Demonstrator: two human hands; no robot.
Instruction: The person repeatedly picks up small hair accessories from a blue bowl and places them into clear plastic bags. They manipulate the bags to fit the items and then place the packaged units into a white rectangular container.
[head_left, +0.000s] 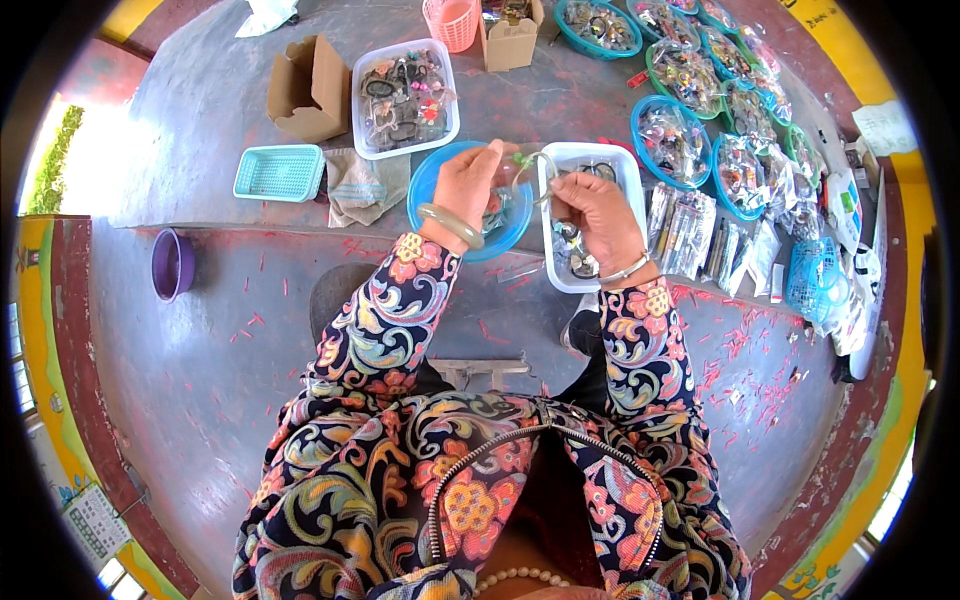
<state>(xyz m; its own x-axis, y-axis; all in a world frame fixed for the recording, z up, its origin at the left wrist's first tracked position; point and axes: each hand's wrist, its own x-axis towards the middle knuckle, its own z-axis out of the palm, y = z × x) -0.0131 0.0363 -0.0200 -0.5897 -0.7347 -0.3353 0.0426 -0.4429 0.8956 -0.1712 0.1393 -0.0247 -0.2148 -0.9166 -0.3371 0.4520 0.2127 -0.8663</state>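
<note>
Between my hands is a thin pale loop with a green ornament; it looks like a hair tie or bracelet, though its kind is unclear. My right hand pinches the loop's right side with closed fingers, above a white tray of small accessories. My left hand is closed at the loop's other side, over a round blue basin. Its fingertips are partly hidden. Something clear, like thin plastic, shows near the left fingers. A few small pieces lie in the basin, mostly covered by my left hand.
A white tub of accessories, an open cardboard box, a mint basket and a grey cloth sit left. Several filled round baskets and packaged bundles crowd the right. A purple basin stands lower left.
</note>
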